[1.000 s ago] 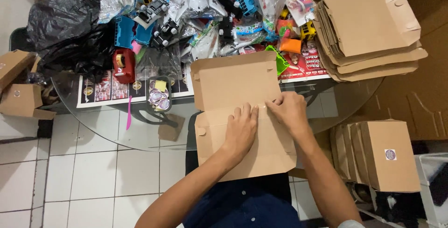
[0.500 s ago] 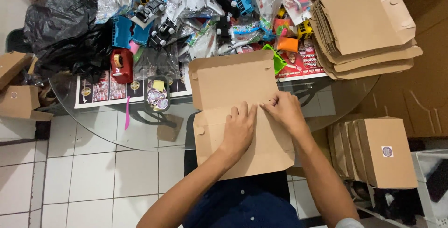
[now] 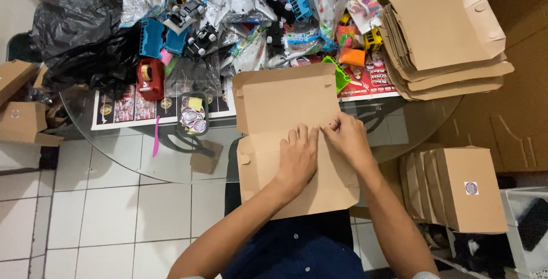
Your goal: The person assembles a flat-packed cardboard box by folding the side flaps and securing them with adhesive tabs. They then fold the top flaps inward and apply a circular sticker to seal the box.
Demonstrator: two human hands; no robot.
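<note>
A flat brown cardboard box blank (image 3: 279, 105) lies unfolded on the near edge of a round glass table (image 3: 114, 142). My left hand (image 3: 298, 156) presses palm-down on its lower panel. My right hand (image 3: 347, 137) rests beside it, fingertips pinching along the fold line near the blank's right side. Both hands touch the cardboard; neither lifts it.
A stack of flat box blanks (image 3: 439, 33) sits at the table's right. Folded brown boxes (image 3: 459, 190) with round stickers stand on the right. Bagged toys (image 3: 251, 16), black plastic bags (image 3: 80, 33), a red tape dispenser (image 3: 150, 77) and a sticker tub (image 3: 193, 114) crowd the table.
My hands have slid slightly along the fold, pressing the cardboard flatter. The view has shifted a little; the blank stays in place.
</note>
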